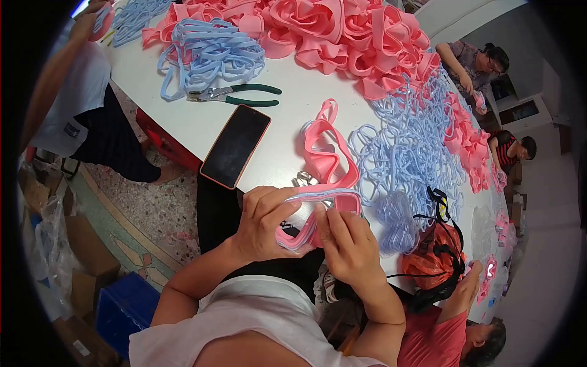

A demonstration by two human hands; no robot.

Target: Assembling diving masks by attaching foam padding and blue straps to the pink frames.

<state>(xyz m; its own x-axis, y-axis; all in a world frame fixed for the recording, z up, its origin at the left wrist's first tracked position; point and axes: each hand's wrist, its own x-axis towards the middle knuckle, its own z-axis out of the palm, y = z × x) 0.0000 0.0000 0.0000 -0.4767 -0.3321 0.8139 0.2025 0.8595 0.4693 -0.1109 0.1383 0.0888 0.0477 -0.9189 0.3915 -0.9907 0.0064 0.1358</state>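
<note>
My left hand [264, 225] is wrapped around one side of a pink swim goggles piece [347, 202] with a pale blue band along its upper edge. On the other side my right hand [350, 249] pinches its rim, thumb and fingers closed on it. A clear lens with dark print shows between my hands. Just beyond lies another pink goggles piece [330, 164], looped and open, next to a small metal part [304, 178]. To the left a dark phone [235, 147] in an orange case rests at the table edge. Green-handled pliers [244, 95] lie farther off.
Pink soft pieces [342, 30] are heaped at the back. Pale blue frames [214, 55] lie behind the pliers, and more [403, 140] sprawl to the right. A clear coil [396, 223] and an orange bag [428, 260] with black straps sit near right. Co-workers surround the table.
</note>
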